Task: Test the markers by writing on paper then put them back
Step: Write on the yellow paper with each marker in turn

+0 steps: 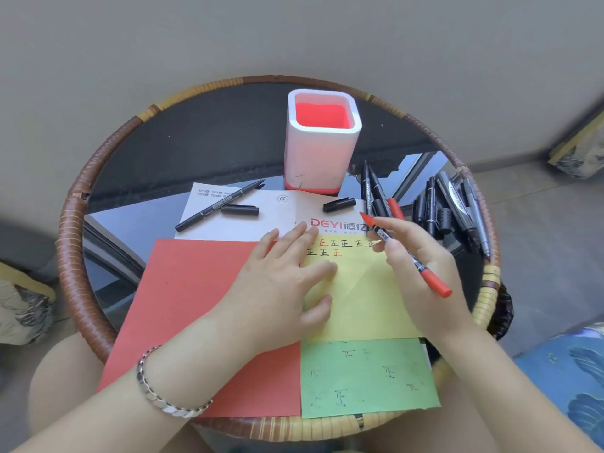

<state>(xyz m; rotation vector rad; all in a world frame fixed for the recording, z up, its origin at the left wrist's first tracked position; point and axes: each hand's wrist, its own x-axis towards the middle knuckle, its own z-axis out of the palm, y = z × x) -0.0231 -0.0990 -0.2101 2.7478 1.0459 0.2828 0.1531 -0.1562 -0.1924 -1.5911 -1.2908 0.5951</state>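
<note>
I'm holding a red double-tipped marker (pixel 405 253) in my right hand (pixel 421 273), my left hand (pixel 281 279) lying flat on yellow paper (pixel 359 302); beyond both hands, the white square pen holder (pixel 322 158) is showing only its red inside.

I see bare forearms, no sleeves; a silver flat-link chain bracelet (pixel 170 392) circles my left wrist at seven o'clock.

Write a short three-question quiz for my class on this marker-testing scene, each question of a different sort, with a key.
1. True or false: the pen holder has markers standing in it.
2. Which sheet does the left hand press flat? A green paper B yellow paper C red paper
3. Fill in: the right hand holds a ____ marker.

Key: 1 false, it looks empty; 2 B; 3 red, its tip uncapped.
</note>
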